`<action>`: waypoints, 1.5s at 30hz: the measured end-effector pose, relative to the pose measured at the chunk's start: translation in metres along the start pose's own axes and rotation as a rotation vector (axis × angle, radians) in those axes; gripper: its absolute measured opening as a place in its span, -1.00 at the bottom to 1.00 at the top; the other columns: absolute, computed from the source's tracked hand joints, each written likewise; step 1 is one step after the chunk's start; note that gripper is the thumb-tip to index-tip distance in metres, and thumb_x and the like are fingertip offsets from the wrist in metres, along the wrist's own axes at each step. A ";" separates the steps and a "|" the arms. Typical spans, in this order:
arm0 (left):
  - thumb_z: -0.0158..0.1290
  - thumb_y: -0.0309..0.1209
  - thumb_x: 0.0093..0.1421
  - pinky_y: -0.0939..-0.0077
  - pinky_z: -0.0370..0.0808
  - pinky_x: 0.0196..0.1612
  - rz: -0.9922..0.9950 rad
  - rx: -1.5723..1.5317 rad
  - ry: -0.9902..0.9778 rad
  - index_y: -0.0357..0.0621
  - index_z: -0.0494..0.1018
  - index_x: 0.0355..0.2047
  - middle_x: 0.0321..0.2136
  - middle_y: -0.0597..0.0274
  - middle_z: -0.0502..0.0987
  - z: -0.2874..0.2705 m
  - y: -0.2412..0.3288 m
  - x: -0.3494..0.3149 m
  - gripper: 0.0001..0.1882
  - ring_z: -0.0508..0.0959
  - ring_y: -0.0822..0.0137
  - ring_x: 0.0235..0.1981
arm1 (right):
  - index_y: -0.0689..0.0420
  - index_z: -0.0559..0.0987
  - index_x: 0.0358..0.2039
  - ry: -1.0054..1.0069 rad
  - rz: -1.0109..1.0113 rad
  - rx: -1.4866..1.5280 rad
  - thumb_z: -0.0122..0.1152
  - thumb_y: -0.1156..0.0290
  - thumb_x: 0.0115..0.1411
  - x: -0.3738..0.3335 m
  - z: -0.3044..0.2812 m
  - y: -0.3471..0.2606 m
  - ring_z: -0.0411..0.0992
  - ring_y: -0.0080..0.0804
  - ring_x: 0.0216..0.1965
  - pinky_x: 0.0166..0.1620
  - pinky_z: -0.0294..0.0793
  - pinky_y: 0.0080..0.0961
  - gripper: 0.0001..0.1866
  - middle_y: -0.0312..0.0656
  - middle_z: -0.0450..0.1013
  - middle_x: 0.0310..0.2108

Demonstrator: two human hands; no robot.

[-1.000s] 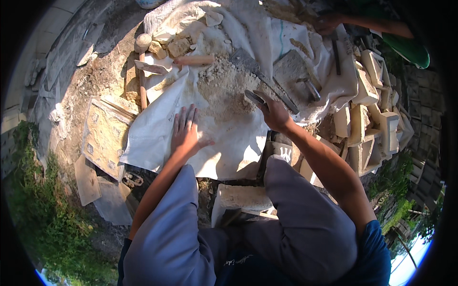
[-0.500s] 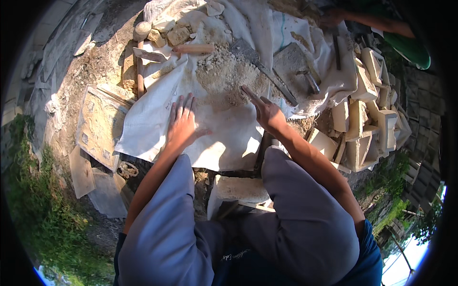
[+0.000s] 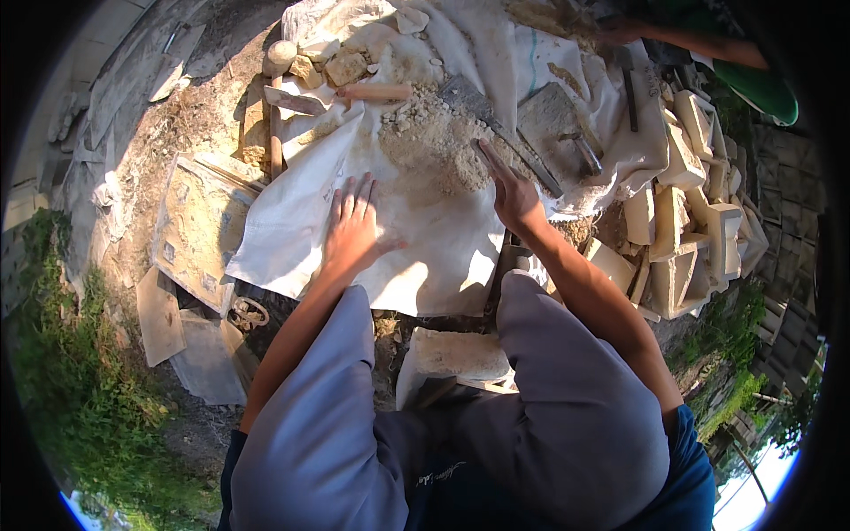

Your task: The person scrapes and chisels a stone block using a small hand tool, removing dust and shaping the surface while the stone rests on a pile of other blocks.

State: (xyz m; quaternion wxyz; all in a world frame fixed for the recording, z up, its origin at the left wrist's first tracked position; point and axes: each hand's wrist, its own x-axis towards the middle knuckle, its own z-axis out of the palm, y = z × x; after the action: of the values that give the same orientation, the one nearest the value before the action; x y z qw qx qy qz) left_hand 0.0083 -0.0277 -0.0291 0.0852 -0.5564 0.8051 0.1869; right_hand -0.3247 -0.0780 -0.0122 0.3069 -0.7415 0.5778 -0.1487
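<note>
My left hand (image 3: 352, 232) lies flat on a white woven sack (image 3: 443, 274), fingers spread and holding nothing. At the right edge of a heap of pale crumbled stone and powder (image 3: 429, 142) is my right hand (image 3: 520, 202), fingers stretched out, with no tool in it. A long dark metal bar (image 3: 522, 157) lies just beyond those fingertips, running up to a wide dark blade-like end (image 3: 464, 95). Above the heap rests a tool with a wooden handle (image 3: 379, 92) and a flat metal blade (image 3: 295, 101).
A round-headed mallet (image 3: 282, 55) lies at the far left by stone lumps (image 3: 343, 67). Hollow cream blocks (image 3: 677, 274) are piled on the right. A grey slab (image 3: 544, 115) lies beyond the bar. A stone block (image 3: 456, 354) sits between my knees. Another person's arm (image 3: 691, 42) reaches in at far right.
My right hand has moved forward and slightly right along the heap's edge. The left hand stays flat on the sack. The whole view has shifted a little.
</note>
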 end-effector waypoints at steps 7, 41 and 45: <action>0.20 0.44 0.01 -0.10 -0.24 0.58 0.028 -0.013 0.074 -0.43 -0.08 0.52 0.56 -0.07 -0.07 0.001 -0.001 0.000 0.41 -0.15 -0.08 0.59 | -0.30 0.21 0.51 0.037 -0.053 0.066 0.06 0.54 0.38 0.006 0.003 0.007 0.58 0.33 -0.32 -0.24 0.54 0.12 -0.26 0.25 0.59 -0.32; 0.20 0.44 0.01 -0.04 -0.19 0.58 0.019 -0.041 0.123 -0.40 0.03 0.49 0.56 -0.05 -0.03 -0.003 0.003 -0.001 0.36 -0.08 -0.09 0.58 | -0.34 0.23 0.51 0.014 -0.037 -0.012 0.02 0.48 0.41 -0.020 -0.017 0.010 0.58 0.21 -0.38 -0.25 0.53 0.11 -0.30 0.23 0.56 -0.40; 0.22 0.45 -0.02 -0.04 -0.17 0.58 0.026 0.000 0.128 -0.41 0.06 0.47 0.54 -0.05 0.01 -0.003 0.002 -0.002 0.36 -0.07 -0.09 0.58 | -0.32 0.26 0.49 -0.100 0.084 0.001 0.01 0.59 0.39 -0.013 -0.022 0.017 0.60 0.26 -0.26 -0.20 0.58 0.06 -0.27 0.28 0.59 -0.21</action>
State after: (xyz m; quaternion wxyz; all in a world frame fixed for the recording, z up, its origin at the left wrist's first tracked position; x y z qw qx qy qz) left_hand 0.0076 -0.0265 -0.0255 0.0309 -0.5566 0.8162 0.1519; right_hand -0.3543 -0.0740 -0.0037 0.3417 -0.7231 0.5922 -0.0987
